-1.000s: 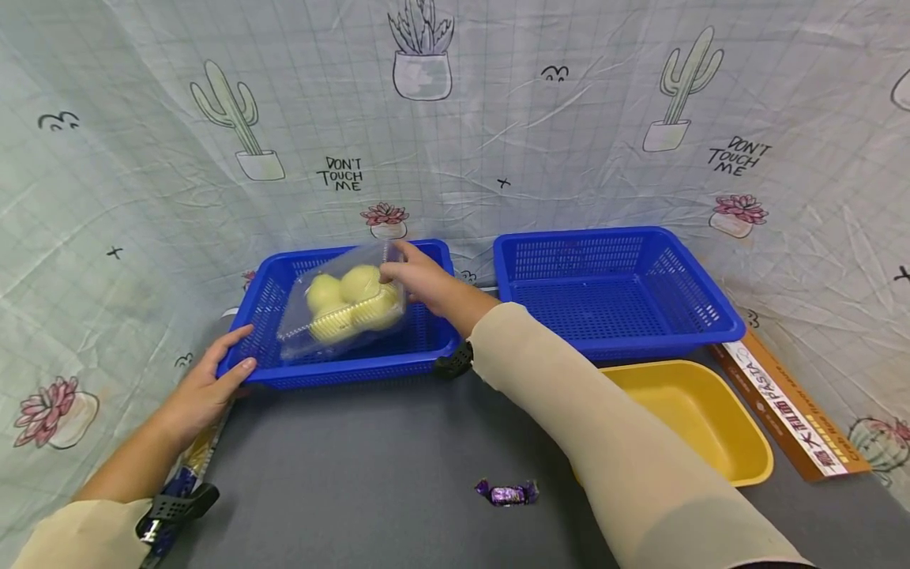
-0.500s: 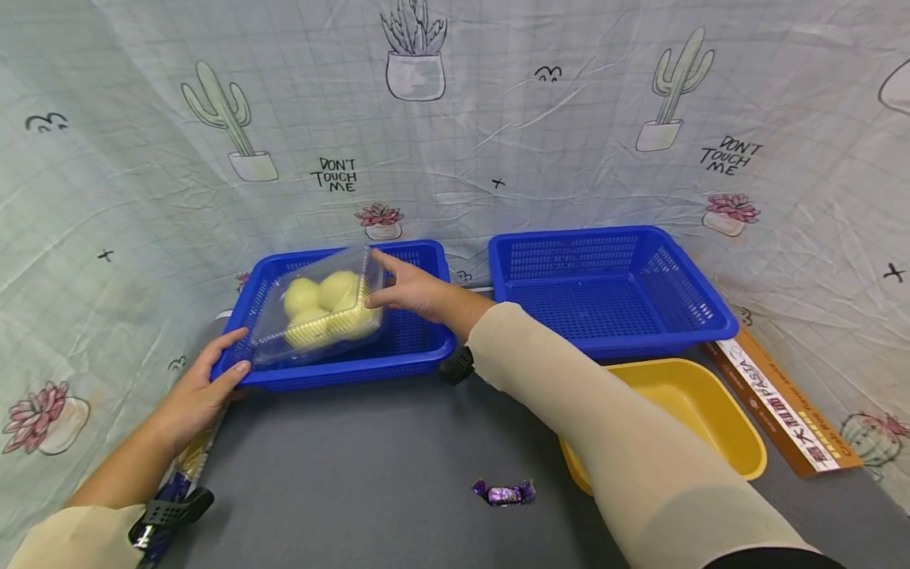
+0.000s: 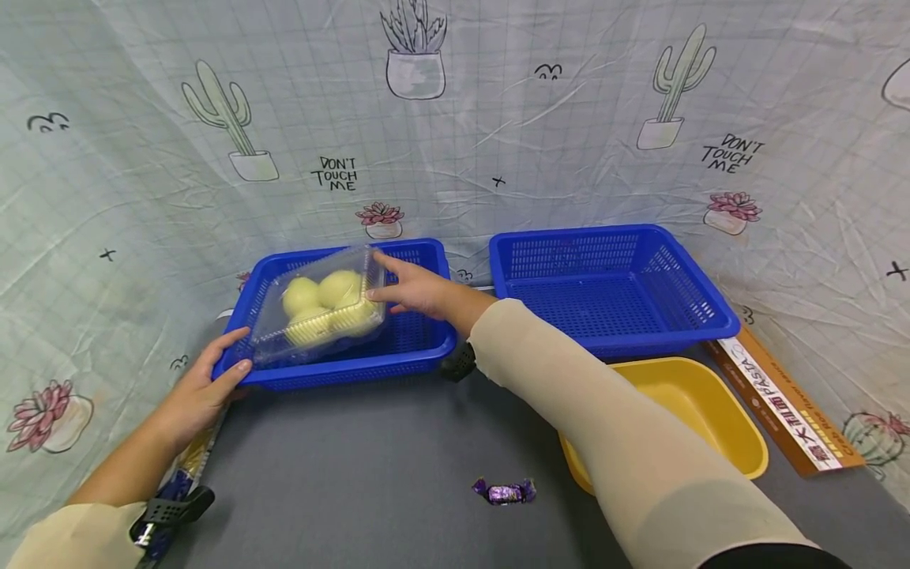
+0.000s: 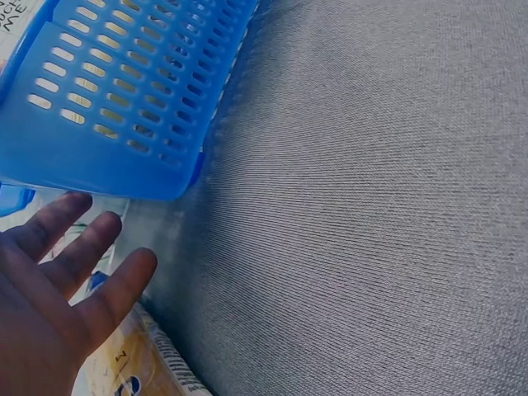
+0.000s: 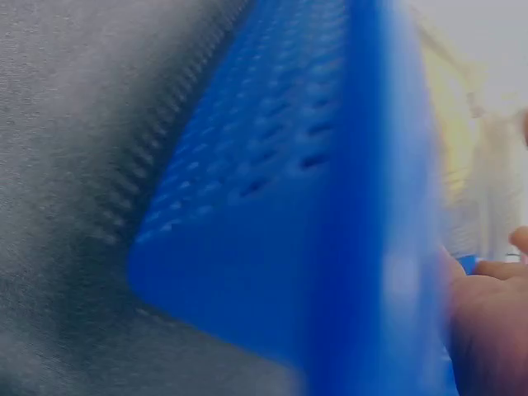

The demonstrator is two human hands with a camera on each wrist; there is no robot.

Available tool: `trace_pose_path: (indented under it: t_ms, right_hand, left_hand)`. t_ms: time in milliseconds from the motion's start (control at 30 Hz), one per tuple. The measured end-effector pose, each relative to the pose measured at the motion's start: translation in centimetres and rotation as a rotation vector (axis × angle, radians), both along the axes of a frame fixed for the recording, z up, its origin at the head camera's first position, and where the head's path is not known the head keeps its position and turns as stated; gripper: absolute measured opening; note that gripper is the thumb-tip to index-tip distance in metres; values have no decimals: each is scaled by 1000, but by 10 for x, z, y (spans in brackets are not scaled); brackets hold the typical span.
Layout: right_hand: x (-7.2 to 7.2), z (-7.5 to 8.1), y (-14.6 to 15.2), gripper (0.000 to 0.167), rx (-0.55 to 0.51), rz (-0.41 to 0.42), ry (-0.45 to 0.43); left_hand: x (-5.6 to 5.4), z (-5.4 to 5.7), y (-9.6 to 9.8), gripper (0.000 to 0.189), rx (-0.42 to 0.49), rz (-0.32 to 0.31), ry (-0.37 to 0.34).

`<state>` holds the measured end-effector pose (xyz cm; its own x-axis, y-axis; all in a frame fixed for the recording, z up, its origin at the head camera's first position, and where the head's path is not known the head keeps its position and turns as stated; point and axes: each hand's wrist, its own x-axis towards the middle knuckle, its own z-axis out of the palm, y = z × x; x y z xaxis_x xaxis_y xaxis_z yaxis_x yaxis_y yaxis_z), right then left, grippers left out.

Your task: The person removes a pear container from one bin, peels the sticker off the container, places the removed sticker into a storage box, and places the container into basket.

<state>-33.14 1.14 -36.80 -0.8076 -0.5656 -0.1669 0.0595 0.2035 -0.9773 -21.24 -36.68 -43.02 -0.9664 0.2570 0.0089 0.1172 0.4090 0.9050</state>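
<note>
A blue perforated basket (image 3: 370, 366) stands at the left of the table. In it, slightly tilted, lies a clear plastic clamshell container (image 3: 268, 349) with several pale yellow round items (image 3: 341, 288) inside; their exact kind is unclear. My right hand (image 3: 415, 288) holds the container's right edge, fingers along the far corner and thumb on the near side. With thumb and forefinger over the rim, my left hand (image 3: 202, 389) grips the basket's front left corner. Three spread fingers (image 4: 111, 301) show just below that corner in the left wrist view.
A second blue basket (image 3: 614, 344) stands at the back right, before a yellow tub (image 3: 686, 403). A long pasta box (image 3: 789, 407) lies at the far right. A purple-wrapped candy (image 3: 505, 492) rests near the front. A yellow-and-blue packet (image 4: 136, 355) lies beneath my left arm.
The container has shifted left and settled lower in the left basket, my right hand moving with it. The left hand keeps its hold on the corner. Little differs over the last half second.
</note>
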Motion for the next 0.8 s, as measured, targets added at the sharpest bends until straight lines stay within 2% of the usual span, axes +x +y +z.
trace_pose_path:
  t_ms: [200, 567, 800]
  right_hand:
    - [-4, 10, -1, 94, -25, -36, -115]
    - [-5, 0, -2, 98, 14, -57, -209]
    - [-2, 4, -4, 103, 84, -59, -251]
  left_hand:
    - [-3, 0, 0, 61, -6, 4, 3]
    - [2, 2, 1, 62, -22, -1, -20]
    - [2, 4, 1, 62, -22, 0, -19]
